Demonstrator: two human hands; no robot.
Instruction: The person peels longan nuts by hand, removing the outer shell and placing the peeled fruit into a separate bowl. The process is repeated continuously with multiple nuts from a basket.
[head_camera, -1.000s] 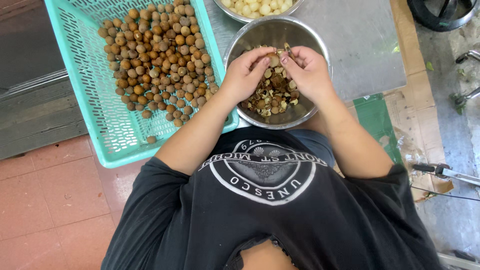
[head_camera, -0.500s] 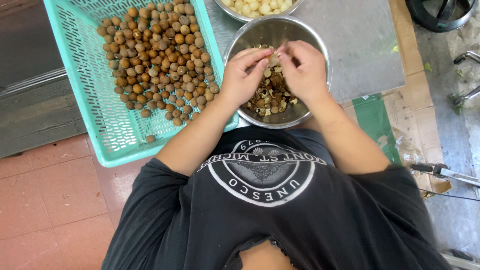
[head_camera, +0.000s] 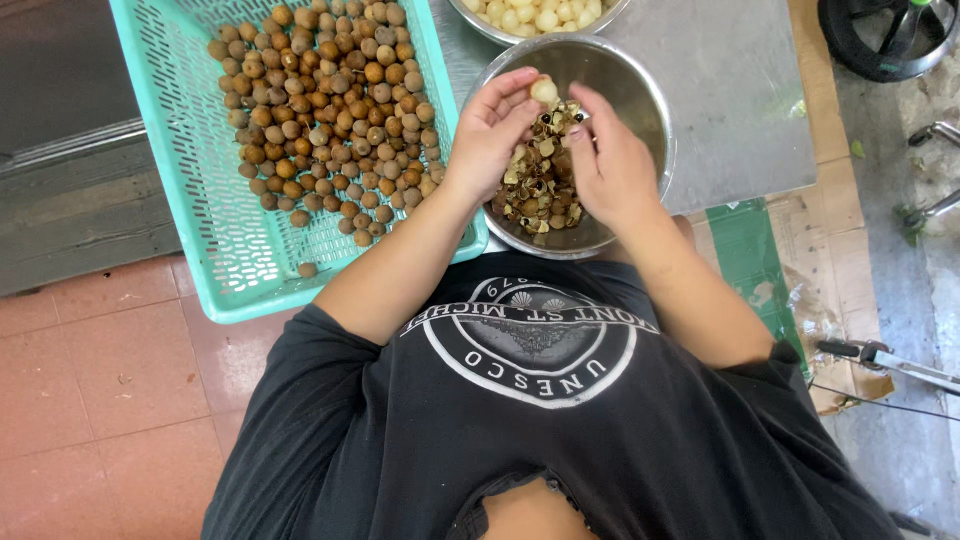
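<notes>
Pinching one peeled pale fruit (head_camera: 544, 91) between both hands (head_camera: 545, 100), fingers closed on it, above shell-filled steel bowl (head_camera: 650, 110).

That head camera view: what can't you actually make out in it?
- Bowl of peeled fruit: cut off by the top edge; its far side is out of view.
- Bottom of the shell bowl: covered by shells and both hands.
- Peeled fruit: pinched between left hand and right hand; fingers hide its underside.
- Basket: far end cut off by the top edge.
- Dark round object, top right: cropped, kind unclear.
</notes>
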